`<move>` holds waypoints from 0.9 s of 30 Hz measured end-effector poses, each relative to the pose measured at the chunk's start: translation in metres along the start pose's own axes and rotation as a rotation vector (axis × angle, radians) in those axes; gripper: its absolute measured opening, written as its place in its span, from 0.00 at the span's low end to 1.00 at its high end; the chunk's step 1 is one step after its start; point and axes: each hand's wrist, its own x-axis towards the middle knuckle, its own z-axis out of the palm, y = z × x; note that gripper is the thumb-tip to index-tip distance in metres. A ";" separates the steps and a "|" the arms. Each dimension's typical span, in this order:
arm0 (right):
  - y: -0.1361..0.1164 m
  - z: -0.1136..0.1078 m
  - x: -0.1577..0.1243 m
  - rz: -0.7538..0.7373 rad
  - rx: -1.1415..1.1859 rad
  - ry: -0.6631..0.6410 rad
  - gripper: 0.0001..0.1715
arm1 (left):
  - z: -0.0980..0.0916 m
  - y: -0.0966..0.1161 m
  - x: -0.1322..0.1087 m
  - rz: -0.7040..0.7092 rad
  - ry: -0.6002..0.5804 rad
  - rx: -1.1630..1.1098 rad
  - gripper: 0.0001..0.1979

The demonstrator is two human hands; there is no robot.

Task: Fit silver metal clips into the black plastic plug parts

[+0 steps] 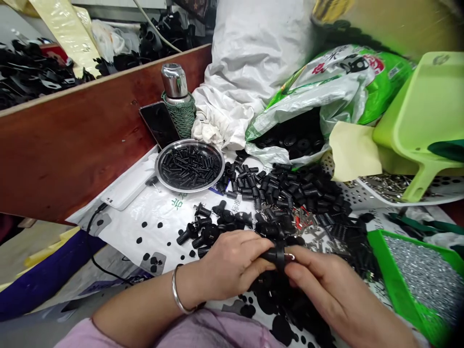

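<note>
The left hand (232, 263) grasped the left end of a black part (280, 256), its thumb and fingers closed around it. The right hand (326, 290) pinched at the other end with thumb and forefinger, where a small silvery metal tip (290, 257) showed between them. The black part thus lay directly between the two hands, its long axis running roughly crosswise from the left fingertips to the right ones, its metal tip toward the right hand, which was the nearer to it. How firmly either hand pressed could not be told.

Just beyond the hands spread a pile of black pieces (253, 183), with loose metal clips (319, 237) among them near the right hand. Ahead and to the left of the left hand stood a round steel dish (157, 169) full of black ridged pieces (192, 166). Right of the right hand sat a green tray (384, 273) of small silvery bits (424, 270). Farther ahead on that side, a white perforated basket (353, 195) held metal pieces (389, 186), and beyond the pile an open plastic bag (337, 94) held black round parts (300, 142).
</note>
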 end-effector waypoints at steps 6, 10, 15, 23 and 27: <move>0.009 0.015 -0.007 -0.338 -0.201 0.223 0.20 | -0.011 0.003 0.000 -0.065 -0.172 -0.091 0.11; 0.008 0.032 -0.001 -0.218 0.005 0.203 0.18 | -0.006 -0.002 -0.006 -0.047 -0.057 0.115 0.11; 0.000 0.038 0.010 -0.153 0.206 0.201 0.16 | -0.006 -0.012 -0.008 0.068 0.064 0.243 0.10; 0.011 0.038 0.013 -0.068 0.531 0.200 0.17 | 0.000 -0.023 0.001 0.110 0.046 0.181 0.13; 0.021 0.033 0.004 -0.008 0.726 0.151 0.23 | -0.002 -0.012 0.011 0.040 0.009 0.092 0.13</move>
